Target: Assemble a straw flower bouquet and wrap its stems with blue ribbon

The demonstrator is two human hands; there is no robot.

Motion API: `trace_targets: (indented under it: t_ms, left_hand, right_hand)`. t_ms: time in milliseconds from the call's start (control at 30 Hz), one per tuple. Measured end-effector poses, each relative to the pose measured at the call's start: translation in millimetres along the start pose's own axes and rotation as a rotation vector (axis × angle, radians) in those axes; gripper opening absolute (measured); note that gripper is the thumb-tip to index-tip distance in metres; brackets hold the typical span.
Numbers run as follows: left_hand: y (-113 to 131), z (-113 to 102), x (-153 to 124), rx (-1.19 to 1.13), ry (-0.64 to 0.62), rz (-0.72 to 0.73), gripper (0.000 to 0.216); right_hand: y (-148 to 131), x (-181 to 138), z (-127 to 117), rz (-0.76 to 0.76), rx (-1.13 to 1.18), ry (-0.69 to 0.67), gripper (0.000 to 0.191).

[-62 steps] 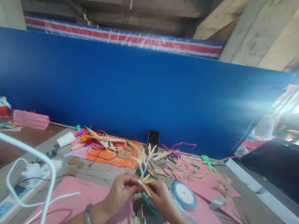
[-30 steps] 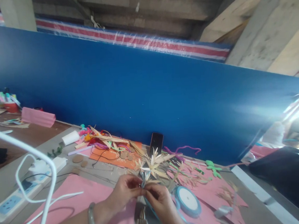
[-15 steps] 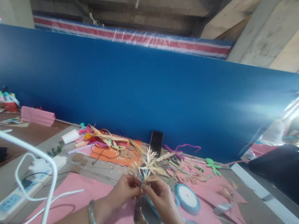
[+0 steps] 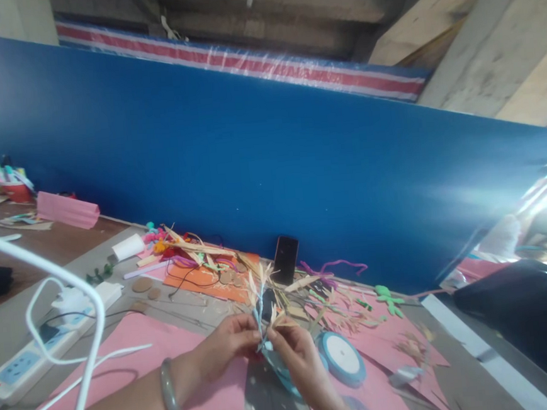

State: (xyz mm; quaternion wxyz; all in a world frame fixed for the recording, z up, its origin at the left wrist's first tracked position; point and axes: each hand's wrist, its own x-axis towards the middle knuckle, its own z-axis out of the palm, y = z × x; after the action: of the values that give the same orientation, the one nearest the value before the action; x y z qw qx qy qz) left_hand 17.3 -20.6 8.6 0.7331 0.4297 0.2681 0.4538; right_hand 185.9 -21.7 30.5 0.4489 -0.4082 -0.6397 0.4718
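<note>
Both my hands meet above the front middle of the table, fingertips pinched. My left hand point(image 4: 232, 341), with a bangle at the wrist, is closed on the base of a small bundle of pale dried husk strips point(image 4: 252, 289). A light blue twisted ribbon point(image 4: 261, 304) rises among the strips. My right hand point(image 4: 297, 348) pinches the same bundle from the right, with husk tips above its fingers. More light blue ribbon hangs below the fingers. Beside my right hand lies a spool of light blue ribbon point(image 4: 345, 358). My fingers hide the exact grip point.
Pink paper point(image 4: 172, 364) lies under my left arm. A phone point(image 4: 285, 259) leans on the blue partition point(image 4: 251, 156). Husk scraps and purple pipe cleaners point(image 4: 339, 266) lie behind my hands. At left are a power strip point(image 4: 25, 363) and a looping white cable point(image 4: 99, 307).
The husk strips have shifted from a spread, flower-like cluster to separate left and right parts, with the blue ribbon now showing upright between them. My hands stay in nearly the same place.
</note>
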Motion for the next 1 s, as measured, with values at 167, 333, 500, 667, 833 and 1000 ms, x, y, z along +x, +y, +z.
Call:
trace_targets:
  t_ms: [167,333,500,667,833,1000]
  left_hand:
    - [2.4,3.3,-1.1,-0.020,-0.028,-0.049,0.030]
    - [0.2,2.1,-0.4,0.008,-0.032,-0.125,0.033]
    - [-0.6,0.0,1.6,0.029,0.029,-0.121,0.034]
    - [-1.2,-3.7,4.5,0.078,0.085,-0.092,0.037]
    - [2.7,-5.0,4.7,0.097,0.106,-0.032,0.035]
    - [3.6,-5.1,3.9,0.103,0.104,-0.008,0.030]
  right_hand:
    - [1.5,-0.7,-3.2,0.091,0.063,-0.057,0.038]
    - [3.7,-0.6,-7.6,0.079,0.004,-0.069,0.041]
    - [4.1,2.3,-11.6,0.043,-0.033,-0.045,0.039]
    - [-10.8,2.7,-13.9,0.058,0.033,-0.179,0.036]
    - [-19.3,0.8,-16.7,0.146,0.126,-0.336,0.033]
    - [-19.9,0.5,-13.7,0.157,0.198,-0.408,0.025]
